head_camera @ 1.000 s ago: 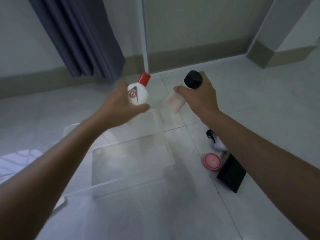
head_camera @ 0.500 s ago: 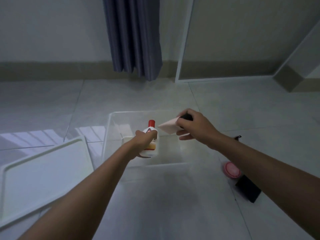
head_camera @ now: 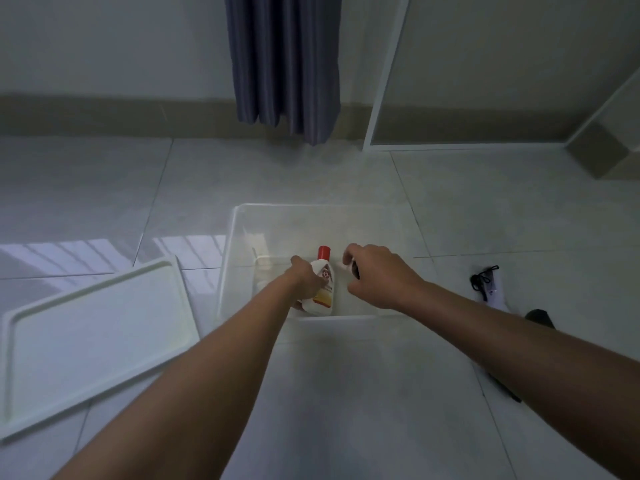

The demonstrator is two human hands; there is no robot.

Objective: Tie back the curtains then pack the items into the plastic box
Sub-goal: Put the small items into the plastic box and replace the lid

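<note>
A clear plastic box [head_camera: 228,258] stands open on the tiled floor. Both my hands reach down inside it. My left hand [head_camera: 306,284] grips a white bottle [head_camera: 323,287] with a red cap and a yellow label, held low near the box's bottom. My right hand [head_camera: 375,275] curls round a pale pink bottle with a dark cap [head_camera: 349,268], which is mostly hidden under the fingers. A grey-blue curtain [head_camera: 284,64] hangs straight down at the far wall.
The box's white lid [head_camera: 86,337] lies on the floor to the left. To the right lie a small white item with a black cord [head_camera: 486,284] and a dark flat object [head_camera: 538,318] partly behind my right forearm. A white door frame [head_camera: 384,81] stands at the back right.
Both hands have dropped from above the box to inside it, carrying the two bottles down. The view has tilted, so the curtain and lid now show differently.
</note>
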